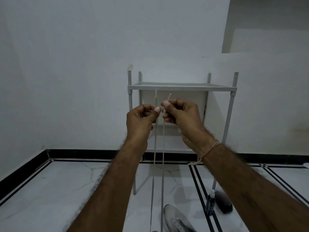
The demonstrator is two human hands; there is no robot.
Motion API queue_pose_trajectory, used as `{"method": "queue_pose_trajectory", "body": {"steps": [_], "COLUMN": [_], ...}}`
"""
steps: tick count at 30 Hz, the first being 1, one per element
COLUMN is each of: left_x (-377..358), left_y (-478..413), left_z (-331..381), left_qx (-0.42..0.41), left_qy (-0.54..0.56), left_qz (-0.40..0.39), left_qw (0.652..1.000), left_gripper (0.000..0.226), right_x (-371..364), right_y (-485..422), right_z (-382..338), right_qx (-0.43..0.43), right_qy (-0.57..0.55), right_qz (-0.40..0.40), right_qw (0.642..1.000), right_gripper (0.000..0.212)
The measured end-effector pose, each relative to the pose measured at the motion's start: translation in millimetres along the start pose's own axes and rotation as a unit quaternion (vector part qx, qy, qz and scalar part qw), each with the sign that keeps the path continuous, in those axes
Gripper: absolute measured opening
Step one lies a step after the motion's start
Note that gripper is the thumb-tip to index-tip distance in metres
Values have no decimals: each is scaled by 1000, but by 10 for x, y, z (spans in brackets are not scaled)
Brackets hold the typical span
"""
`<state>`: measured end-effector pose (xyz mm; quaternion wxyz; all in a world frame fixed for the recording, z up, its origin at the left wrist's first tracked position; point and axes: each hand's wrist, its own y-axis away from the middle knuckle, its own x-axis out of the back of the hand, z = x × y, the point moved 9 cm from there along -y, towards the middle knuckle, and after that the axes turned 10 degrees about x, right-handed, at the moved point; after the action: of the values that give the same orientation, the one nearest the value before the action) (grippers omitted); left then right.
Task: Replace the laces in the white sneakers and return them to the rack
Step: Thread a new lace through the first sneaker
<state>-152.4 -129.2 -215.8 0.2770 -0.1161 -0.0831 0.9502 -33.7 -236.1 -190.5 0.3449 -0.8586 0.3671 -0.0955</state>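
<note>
Pinching the lace (pixel 163 164), left hand (pixel 142 118) on one strand and right hand (pixel 182 114) on the other, you hold it before the rack (pixel 182 87); it drops to the sneaker (pixel 175 220) on the floor (pixel 66 190) below. Likely light, limp, slippery: grip near the stiff tips.

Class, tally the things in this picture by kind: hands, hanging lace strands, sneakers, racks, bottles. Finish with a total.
Hands: 2, left hand and right hand
Lace strands: 2
Sneakers: 1
Racks: 1
Bottles: 1
Total: 7
</note>
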Motion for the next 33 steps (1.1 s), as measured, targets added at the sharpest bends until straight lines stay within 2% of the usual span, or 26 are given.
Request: {"method": "queue_pose_trajectory", "body": {"steps": [11, 15, 18, 20, 23, 26, 28, 30, 32, 33], "left_x": [-33, -75, -54, -10, 137, 298, 296, 163, 42, 43], "left_y": [-16, 50, 90, 58, -81, -168, -77, 217, 597, 723], "left_z": [-111, -444, -738, -873, -948, -1125, -1493, -1975, -2346, -2467], "left_qx": [17, 85, 138, 156, 142, 144, 201, 277, 323, 335], "left_qy": [-11, 3, 21, 82, 134, 115, 50, 51, 67, 64], "left_qz": [-30, -78, -85, -65, 6, 42, -17, -158, -262, -270], "left_qw": [999, 993, 987, 982, 981, 982, 978, 946, 907, 900], "left_gripper": [18, 21, 20, 16, 11, 21, 49, 78, 80, 68], "right_x": [-64, -80, -90, -128, -243, -342, -341, -278, -159, -102], "right_y": [20, 193, 371, 562, 1013, 1420, 1519, 1477, 1412, 1391], "right_z": [95, 302, 449, 635, 1060, 1305, 1398, 1466, 1585, 1647], "right_qx": [-11, -23, -38, -71, -185, -230, -234, -230, -236, -240], "right_qy": [9, 57, 63, 44, 17, 5, -28, -42, -34, -29], "right_qz": [-22, -26, -33, -56, -131, -196, -176, -143, -116, -108], "right_qw": [1000, 998, 997, 995, 974, 953, 956, 962, 964, 964], "right_gripper": [17, 15, 20, 30, 45, 35, 30, 28, 26, 26]}}
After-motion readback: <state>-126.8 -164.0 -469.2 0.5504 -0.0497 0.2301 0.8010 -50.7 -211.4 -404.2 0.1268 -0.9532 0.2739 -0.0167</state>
